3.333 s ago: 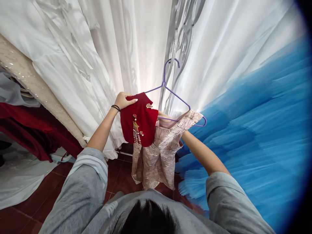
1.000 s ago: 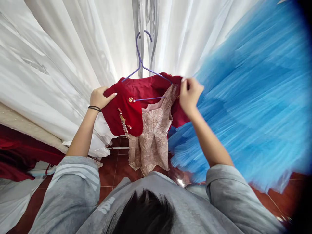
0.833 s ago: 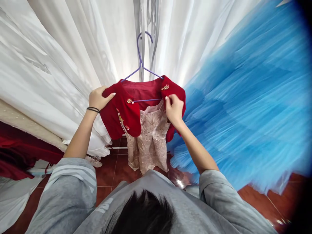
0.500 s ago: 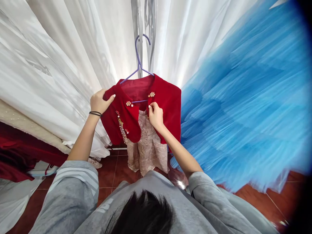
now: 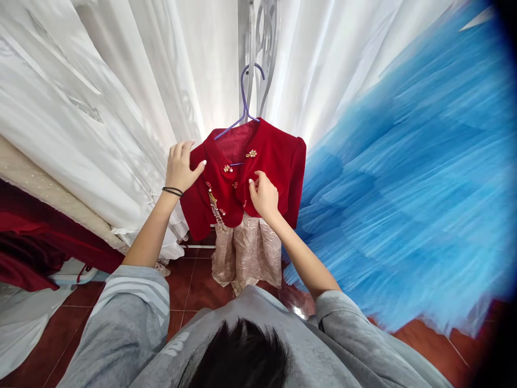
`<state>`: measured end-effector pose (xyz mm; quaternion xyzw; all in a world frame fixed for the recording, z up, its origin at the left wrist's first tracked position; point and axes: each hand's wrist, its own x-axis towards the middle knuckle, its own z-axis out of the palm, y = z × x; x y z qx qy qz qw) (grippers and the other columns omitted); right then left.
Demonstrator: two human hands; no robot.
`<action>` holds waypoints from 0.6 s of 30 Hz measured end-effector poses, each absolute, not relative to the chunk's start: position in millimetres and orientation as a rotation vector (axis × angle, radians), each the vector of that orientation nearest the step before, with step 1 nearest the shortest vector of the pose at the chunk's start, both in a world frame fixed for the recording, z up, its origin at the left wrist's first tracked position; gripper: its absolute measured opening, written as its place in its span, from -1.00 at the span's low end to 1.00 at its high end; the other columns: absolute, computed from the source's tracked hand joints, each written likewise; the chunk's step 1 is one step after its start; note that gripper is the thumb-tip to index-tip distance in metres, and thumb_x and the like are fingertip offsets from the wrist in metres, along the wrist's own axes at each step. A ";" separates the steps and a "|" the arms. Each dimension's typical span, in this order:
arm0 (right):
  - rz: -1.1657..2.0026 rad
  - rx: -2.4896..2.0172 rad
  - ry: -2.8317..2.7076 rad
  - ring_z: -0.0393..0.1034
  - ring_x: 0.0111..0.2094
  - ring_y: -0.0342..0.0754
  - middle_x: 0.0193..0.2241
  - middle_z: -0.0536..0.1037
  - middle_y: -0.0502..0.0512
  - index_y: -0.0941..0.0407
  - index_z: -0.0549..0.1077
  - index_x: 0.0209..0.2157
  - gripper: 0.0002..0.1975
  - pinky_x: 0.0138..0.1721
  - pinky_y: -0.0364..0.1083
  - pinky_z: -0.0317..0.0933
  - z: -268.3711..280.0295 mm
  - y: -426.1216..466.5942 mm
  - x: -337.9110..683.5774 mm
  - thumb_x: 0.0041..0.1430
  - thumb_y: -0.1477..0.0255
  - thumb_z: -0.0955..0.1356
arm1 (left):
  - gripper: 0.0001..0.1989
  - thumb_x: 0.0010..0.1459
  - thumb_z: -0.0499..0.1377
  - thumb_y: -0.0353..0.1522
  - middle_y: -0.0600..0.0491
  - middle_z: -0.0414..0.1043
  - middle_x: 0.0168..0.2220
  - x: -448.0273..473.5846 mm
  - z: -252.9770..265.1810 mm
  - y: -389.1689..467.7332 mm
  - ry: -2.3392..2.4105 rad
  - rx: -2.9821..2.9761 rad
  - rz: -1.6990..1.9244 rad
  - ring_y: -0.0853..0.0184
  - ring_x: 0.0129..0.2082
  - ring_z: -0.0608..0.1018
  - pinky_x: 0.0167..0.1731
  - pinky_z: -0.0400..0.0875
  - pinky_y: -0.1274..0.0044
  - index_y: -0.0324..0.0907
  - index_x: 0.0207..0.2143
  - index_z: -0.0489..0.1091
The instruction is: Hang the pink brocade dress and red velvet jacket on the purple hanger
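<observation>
A short red velvet jacket (image 5: 274,156) with jewelled flower fastenings and a beaded trim hangs on a purple hanger (image 5: 244,97). Below its hem shows a pale pink brocade skirt (image 5: 258,248). At the jacket's shoulder on the left is my left hand (image 5: 181,166), thumb and fingers apart, with a black band on the wrist. My right hand (image 5: 264,195) is over the front panel on the right, its thumb and forefinger parted and the other fingers curled; no cloth shows pinched in it. The two front edges lie close together.
The hanger hooks on a grey metal stand (image 5: 252,32). White drapery (image 5: 133,97) spreads behind, and a blue tulle skirt (image 5: 404,188) fills the right. Dark red cloth (image 5: 28,237) lies at the lower left, above a red tiled floor (image 5: 194,280).
The jacket's front edges have come together, covering most of the brocade top. My right hand has let go of the front edge. My left hand's fingers have spread from the shoulder.
</observation>
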<state>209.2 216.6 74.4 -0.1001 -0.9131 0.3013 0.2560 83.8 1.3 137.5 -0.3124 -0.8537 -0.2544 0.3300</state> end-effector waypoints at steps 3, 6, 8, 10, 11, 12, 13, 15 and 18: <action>0.660 -0.213 -2.496 0.38 0.01 0.29 0.13 0.38 0.44 0.20 0.19 0.28 -0.38 -0.12 0.17 0.41 65.9 203.7 210.8 0.22 0.34 0.29 | -0.55 0.12 0.23 -0.28 -0.12 0.33 0.18 90.1 144.8 27.7 -2.187 -1.099 -0.471 -0.09 0.28 0.23 0.32 -0.08 -0.01 -0.08 0.09 0.39; 0.507 -0.132 -2.526 0.26 0.12 0.34 0.29 0.19 0.44 0.14 0.04 0.39 -0.19 -0.07 0.24 0.40 45.3 192.1 195.2 0.13 0.43 0.35 | -0.71 0.14 0.13 -0.44 -0.04 0.44 -0.01 85.7 146.6 53.8 -2.190 -1.369 -0.279 0.05 0.20 0.33 0.35 -0.08 0.03 -0.06 -0.09 0.48; 0.499 -0.135 -2.523 0.30 0.10 0.27 0.29 0.23 0.39 0.08 0.10 0.38 -0.30 -0.03 0.21 0.39 39.0 193.9 185.7 0.20 0.51 0.24 | -0.74 0.16 0.05 -0.51 -0.01 0.44 -0.24 79.7 146.0 63.5 -2.220 -1.408 -0.205 0.12 0.04 0.43 0.33 0.01 0.08 -0.08 -0.26 0.50; 0.595 -0.191 -2.519 0.39 0.01 0.21 0.15 0.40 0.40 0.14 0.24 0.31 -0.42 -0.03 0.16 0.39 44.4 200.4 185.0 0.26 0.54 0.14 | -0.75 0.20 0.03 -0.50 0.01 0.39 -0.37 76.0 145.2 67.1 -2.229 -1.383 -0.218 0.15 -0.10 0.46 0.28 0.08 0.09 -0.09 -0.36 0.47; 0.669 -0.218 -2.489 0.43 -0.03 0.20 0.07 0.47 0.39 0.17 0.30 0.27 -0.46 -0.03 0.14 0.39 50.5 202.8 188.6 0.30 0.51 0.11 | -0.78 0.21 0.04 -0.46 0.01 0.40 -0.37 75.6 144.9 67.8 -2.223 -1.366 -0.264 0.15 -0.14 0.47 0.25 0.11 0.10 -0.09 -0.36 0.47; 0.745 -0.236 -2.432 0.45 -0.05 0.19 0.01 0.52 0.37 0.19 0.34 0.23 -0.49 -0.02 0.13 0.38 57.5 203.4 193.9 0.32 0.47 0.09 | -0.82 0.22 0.07 -0.42 0.01 0.42 -0.36 76.0 144.3 68.2 -2.215 -1.349 -0.332 0.15 -0.17 0.47 0.22 0.15 0.11 -0.10 -0.34 0.46; 0.810 -0.238 -2.355 0.47 -0.04 0.19 -0.02 0.54 0.34 0.18 0.35 0.22 -0.49 0.02 0.13 0.37 64.1 201.6 199.9 0.35 0.43 0.08 | -0.86 0.23 0.09 -0.38 0.00 0.44 -0.33 76.9 143.6 68.8 -2.213 -1.335 -0.409 0.15 -0.18 0.47 0.18 0.19 0.13 -0.11 -0.32 0.46; 0.894 -0.187 -2.214 0.44 0.06 0.16 0.04 0.52 0.26 0.10 0.30 0.26 -0.47 0.13 0.12 0.31 72.9 191.2 208.8 0.36 0.39 0.05 | -0.86 0.23 0.11 -0.33 -0.02 0.48 -0.29 78.6 141.8 69.9 -2.232 -1.325 -0.557 0.16 -0.21 0.49 0.11 0.27 0.19 -0.15 -0.30 0.46; 0.993 0.024 -2.274 0.34 0.18 0.14 0.13 0.46 0.24 0.07 0.02 0.40 -0.39 0.22 0.12 0.24 69.2 169.6 202.7 0.35 0.37 0.11 | -0.84 0.23 0.08 -0.35 -0.03 0.51 -0.20 78.3 139.4 67.0 -2.244 -1.335 -0.762 0.19 -0.15 0.51 0.07 0.33 0.28 -0.16 -0.28 0.46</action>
